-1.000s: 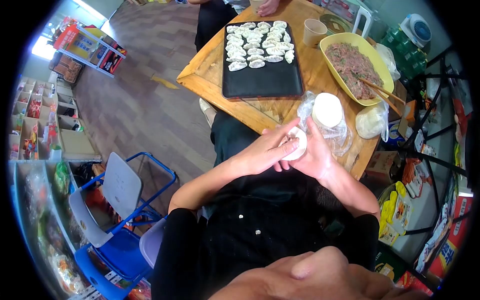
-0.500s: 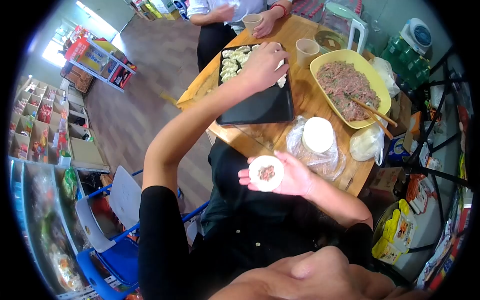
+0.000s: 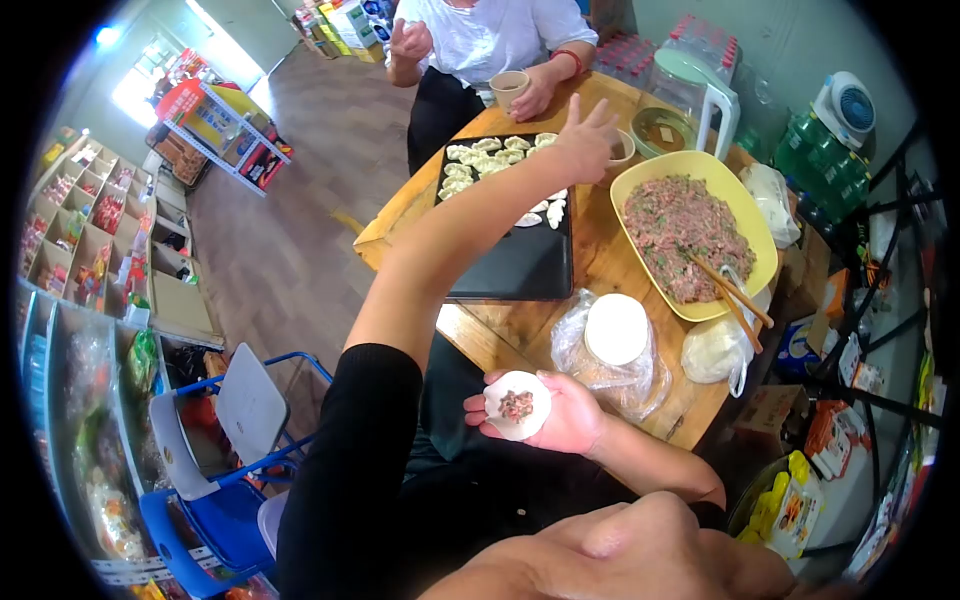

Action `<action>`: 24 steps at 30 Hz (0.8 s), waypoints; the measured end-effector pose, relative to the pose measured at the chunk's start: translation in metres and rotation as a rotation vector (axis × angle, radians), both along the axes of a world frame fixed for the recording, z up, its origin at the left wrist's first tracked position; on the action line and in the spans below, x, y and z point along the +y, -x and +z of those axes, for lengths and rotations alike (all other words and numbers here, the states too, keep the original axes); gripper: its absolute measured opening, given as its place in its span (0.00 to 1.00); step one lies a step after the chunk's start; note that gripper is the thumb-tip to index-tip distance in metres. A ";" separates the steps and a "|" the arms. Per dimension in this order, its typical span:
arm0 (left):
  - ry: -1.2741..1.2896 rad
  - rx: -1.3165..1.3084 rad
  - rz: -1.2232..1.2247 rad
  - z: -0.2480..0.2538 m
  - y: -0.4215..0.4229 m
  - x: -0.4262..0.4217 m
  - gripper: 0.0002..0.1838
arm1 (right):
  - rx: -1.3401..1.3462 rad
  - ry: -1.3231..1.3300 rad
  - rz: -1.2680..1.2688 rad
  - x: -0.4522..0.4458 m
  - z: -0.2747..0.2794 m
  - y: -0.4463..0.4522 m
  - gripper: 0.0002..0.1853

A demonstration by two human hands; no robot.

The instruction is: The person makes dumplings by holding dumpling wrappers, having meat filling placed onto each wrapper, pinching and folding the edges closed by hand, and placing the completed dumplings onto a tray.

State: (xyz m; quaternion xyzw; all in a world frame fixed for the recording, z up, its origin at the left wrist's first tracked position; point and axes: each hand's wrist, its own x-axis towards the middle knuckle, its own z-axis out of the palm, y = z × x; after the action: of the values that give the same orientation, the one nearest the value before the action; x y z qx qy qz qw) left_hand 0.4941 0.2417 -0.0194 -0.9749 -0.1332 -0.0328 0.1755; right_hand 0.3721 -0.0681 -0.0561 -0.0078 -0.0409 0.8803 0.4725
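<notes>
Right hand (image 3: 566,414) supporting round wrapper (image 3: 533,392) on open palm, fingers extending beneath; meat filling (image 3: 516,405) sitting on wrapper. Wrapper stack (image 3: 616,330) standing beyond this hold. Left hand (image 3: 588,143) hovering near paper cup (image 3: 624,150), fingers spreading apart.

Downward-facing view from head height

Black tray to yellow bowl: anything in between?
Near side: bare wooden table. Far side: the left hand, partly hiding a cup. Seen in the head view.
</notes>
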 end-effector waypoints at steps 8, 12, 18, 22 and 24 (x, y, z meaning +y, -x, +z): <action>0.139 0.087 0.065 0.006 -0.006 -0.003 0.32 | -0.059 0.032 -0.146 0.004 0.001 -0.006 0.33; 0.156 0.083 0.088 0.007 -0.007 -0.006 0.32 | -0.088 0.062 -0.237 0.007 0.004 -0.012 0.33; 0.205 0.064 0.094 0.005 -0.011 -0.002 0.32 | -0.120 0.060 -0.313 0.011 -0.002 -0.013 0.33; 0.175 -0.086 -0.021 0.012 -0.004 0.005 0.20 | 0.165 0.242 -0.367 0.013 0.010 -0.016 0.35; 0.176 -0.306 -0.110 0.018 0.011 0.006 0.22 | 0.080 0.282 -0.429 0.013 0.020 -0.019 0.36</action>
State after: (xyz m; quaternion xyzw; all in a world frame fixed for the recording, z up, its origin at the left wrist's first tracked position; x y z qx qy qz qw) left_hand 0.4836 0.2481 -0.0017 -0.9759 -0.1070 -0.1787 0.0651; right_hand 0.3906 -0.0549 -0.0366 -0.0473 0.1037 0.7566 0.6438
